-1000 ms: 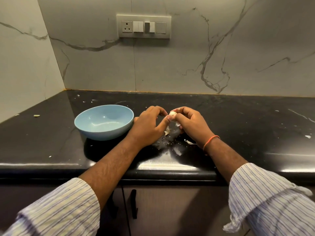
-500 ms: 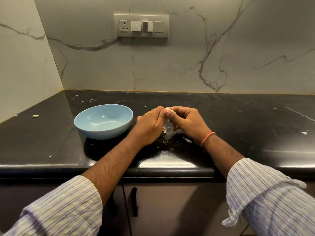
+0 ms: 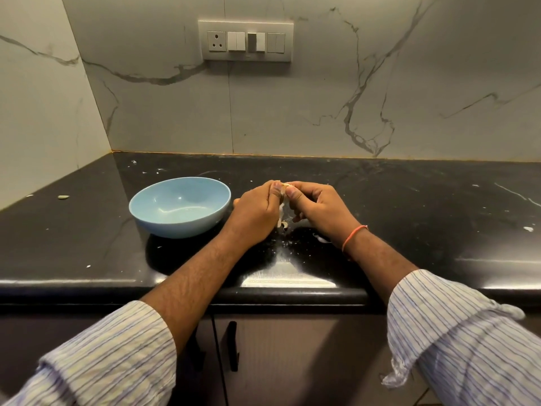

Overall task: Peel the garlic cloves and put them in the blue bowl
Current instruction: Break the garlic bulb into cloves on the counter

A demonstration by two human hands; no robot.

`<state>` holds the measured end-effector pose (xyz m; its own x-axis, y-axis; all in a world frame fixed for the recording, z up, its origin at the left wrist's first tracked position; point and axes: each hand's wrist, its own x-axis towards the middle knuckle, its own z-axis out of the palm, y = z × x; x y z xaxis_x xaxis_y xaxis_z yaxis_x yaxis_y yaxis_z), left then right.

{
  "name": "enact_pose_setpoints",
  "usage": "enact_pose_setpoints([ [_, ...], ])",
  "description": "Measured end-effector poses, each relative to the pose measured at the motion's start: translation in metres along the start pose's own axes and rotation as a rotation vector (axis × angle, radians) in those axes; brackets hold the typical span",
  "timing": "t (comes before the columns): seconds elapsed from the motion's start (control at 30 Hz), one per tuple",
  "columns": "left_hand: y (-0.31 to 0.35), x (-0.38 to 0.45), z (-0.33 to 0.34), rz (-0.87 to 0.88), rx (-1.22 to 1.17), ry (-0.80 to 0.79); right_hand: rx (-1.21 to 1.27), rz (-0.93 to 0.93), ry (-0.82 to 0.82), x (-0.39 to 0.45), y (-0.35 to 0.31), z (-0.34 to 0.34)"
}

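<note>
Nearest you, your striped sleeves point(image 3: 111, 356) cross the table point(image 3: 409, 206) edge, and past them your left hand point(image 3: 254, 213) and right hand point(image 3: 319, 209) meet with curled fingers point(image 3: 276, 189), both pinching one garlic clove point(image 3: 284, 186) at the fingertips. A strip of papery skin point(image 3: 281, 213) hangs below the fingers toward scattered flakes on the table, and an orange band point(image 3: 352, 235) circles your right wrist. Just left of your left-hand fingers stands the blue bowl point(image 3: 164, 218), upright with nothing visible inside, and beyond the fingers, on the marble wall, sits a switch panel point(image 3: 246, 41).
</note>
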<state>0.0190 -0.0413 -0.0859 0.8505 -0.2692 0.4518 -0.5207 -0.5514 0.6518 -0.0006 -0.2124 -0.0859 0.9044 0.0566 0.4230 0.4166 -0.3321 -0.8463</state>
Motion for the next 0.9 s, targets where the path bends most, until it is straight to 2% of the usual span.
enact_pose_setpoints([
  [0.17, -0.012, 0.007, -0.001, -0.081, -0.08, 0.034, 0.04, 0.093, 0.104, 0.003, 0.008, -0.003],
  [0.37, -0.012, 0.006, -0.004, -0.029, 0.056, -0.124, 0.12, 0.143, 0.139, 0.001, 0.006, -0.008],
  [0.5, -0.007, 0.002, -0.006, -0.051, 0.0, -0.086, 0.116, 0.119, 0.121, -0.001, 0.004, -0.009],
  [0.73, 0.002, 0.003, -0.003, -0.004, 0.065, -0.184, 0.033, 0.045, 0.086, -0.004, 0.002, -0.007],
  [0.9, 0.0, 0.004, -0.003, 0.022, 0.003, -0.189, 0.05, 0.004, 0.022, -0.007, -0.002, -0.008],
])
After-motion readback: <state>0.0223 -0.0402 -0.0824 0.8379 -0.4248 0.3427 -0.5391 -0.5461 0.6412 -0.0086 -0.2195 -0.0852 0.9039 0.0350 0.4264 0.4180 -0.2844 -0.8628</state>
